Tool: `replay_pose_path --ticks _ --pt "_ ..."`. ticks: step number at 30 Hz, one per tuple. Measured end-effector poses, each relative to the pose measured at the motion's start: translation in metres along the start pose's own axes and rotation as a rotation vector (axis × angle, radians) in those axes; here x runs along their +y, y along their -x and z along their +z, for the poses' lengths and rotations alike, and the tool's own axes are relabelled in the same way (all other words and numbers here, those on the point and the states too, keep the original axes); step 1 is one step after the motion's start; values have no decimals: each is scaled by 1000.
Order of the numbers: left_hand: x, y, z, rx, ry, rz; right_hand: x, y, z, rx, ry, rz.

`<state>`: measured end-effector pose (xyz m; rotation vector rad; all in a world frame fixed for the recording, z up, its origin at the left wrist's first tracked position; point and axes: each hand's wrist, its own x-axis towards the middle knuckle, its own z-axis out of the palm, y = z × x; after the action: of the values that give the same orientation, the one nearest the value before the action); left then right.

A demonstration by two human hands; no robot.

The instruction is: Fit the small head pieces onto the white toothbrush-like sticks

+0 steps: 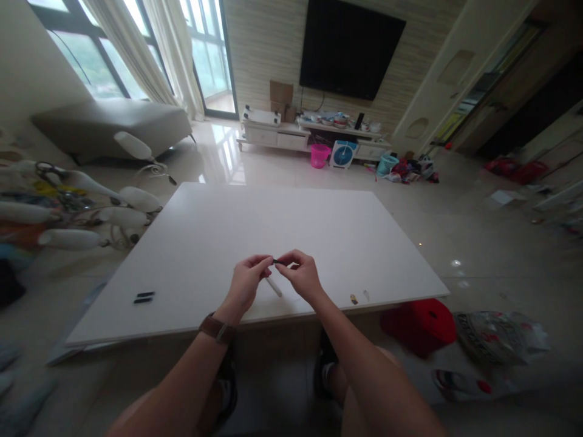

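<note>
Above the near part of a white table (291, 224), my left hand (248, 279) and my right hand (300, 276) meet fingertip to fingertip. Between them is a small dark piece (276, 261), pinched by both; its kind is too small to make out. Under the hands a thin whitish stick (274, 287) lies on the table, its far end hidden by my left fingers. Two short black strips (144, 297) rest side by side at the left. Near the front edge on the right lie a small yellow-and-black item (354, 299) and a small pale item (366, 295).
A lamp with several white shades (132, 145) stands close to the table's left edge. By the front right corner are a red stool (421, 328) and a plastic bag (496, 334) on the floor. A pink bin (319, 156) and a blue fan (343, 154) are beyond the table.
</note>
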<state>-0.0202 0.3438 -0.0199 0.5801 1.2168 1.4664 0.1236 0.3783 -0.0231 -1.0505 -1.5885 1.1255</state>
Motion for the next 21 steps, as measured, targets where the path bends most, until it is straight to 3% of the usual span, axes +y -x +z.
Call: replay_pose_path --ticks 6,12,21 --pt "5 -5 1 -32 -88 36 2 -6 -2 -13 -24 47" --pt "7 -11 -1 -33 -129 44 2 -10 3 31 0 1" --pt "5 -5 -5 -150 -78 -6 7 -12 7 15 -300 153"
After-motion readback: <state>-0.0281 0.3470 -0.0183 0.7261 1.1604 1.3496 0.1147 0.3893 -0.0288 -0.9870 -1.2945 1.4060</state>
